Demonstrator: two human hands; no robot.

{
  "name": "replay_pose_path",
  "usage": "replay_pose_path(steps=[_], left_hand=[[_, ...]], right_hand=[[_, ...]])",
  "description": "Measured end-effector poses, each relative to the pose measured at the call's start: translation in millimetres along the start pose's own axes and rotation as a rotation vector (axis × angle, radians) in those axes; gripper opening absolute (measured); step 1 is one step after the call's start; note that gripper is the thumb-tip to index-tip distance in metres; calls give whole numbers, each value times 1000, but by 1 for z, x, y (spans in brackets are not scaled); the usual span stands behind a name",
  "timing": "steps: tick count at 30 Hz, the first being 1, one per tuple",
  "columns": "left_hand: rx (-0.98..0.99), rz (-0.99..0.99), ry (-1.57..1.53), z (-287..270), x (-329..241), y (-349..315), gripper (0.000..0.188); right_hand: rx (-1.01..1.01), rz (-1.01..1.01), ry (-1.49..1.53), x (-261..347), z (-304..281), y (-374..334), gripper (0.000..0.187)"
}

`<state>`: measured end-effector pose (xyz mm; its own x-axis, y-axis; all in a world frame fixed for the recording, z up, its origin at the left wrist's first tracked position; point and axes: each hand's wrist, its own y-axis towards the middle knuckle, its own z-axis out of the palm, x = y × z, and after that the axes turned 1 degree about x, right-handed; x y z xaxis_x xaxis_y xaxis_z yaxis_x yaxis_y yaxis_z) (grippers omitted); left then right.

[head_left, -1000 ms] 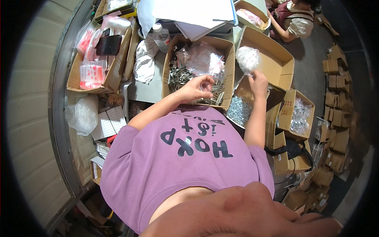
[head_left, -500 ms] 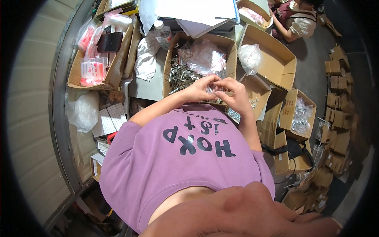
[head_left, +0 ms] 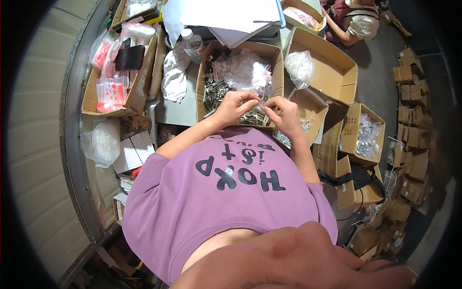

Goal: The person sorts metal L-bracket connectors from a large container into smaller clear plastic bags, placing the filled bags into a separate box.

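Observation:
My left hand (head_left: 235, 107) and my right hand (head_left: 285, 114) meet over the near side of a cardboard box (head_left: 199, 91) of metal parts. Between their fingertips is a small clear plastic bag (head_left: 261, 104), pinched from both sides. What is inside it, if anything, is too small to tell. Below and behind the hands lie many slim silvery metal pieces (head_left: 216, 91), with crumpled clear bags (head_left: 248, 70) on top of them. Close to my right hand, a smaller open box (head_left: 315, 108) holds little shiny screws or similar hardware (head_left: 306, 125).
A water bottle (head_left: 192, 45) and white cloth (head_left: 174, 77) stand left of the parts box. Farther left, a carton (head_left: 132, 98) holds red-and-white packets and a dark phone (head_left: 130, 58). Papers (head_left: 231, 14) lie at the back. A person (head_left: 353, 24) is at far right, near stacked cartons (head_left: 411, 115).
My hands have spread slightly apart, with fingers straighter, and the clear bag now shows between the fingertips. The whole view has shifted a little.

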<state>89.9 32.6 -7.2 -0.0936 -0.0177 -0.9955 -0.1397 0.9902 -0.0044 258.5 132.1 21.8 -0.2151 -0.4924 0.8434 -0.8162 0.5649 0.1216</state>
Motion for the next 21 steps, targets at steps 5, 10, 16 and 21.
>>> replay_pose_path(steps=[5,10,16,21], left_hand=[[-97,204,253,7,-1,-2,10],[-23,258,306,7,-3,-1,12],[-29,47,112,4,-3,8,14],[-113,193,530,-15,36,33,18]], right_hand=[[-54,7,26,-5,10,-1,11],[1,-86,4,-6,5,-5,13],[-32,78,-12,-14,-28,-22,15],[-401,247,-116,-22,-89,-54,14]])
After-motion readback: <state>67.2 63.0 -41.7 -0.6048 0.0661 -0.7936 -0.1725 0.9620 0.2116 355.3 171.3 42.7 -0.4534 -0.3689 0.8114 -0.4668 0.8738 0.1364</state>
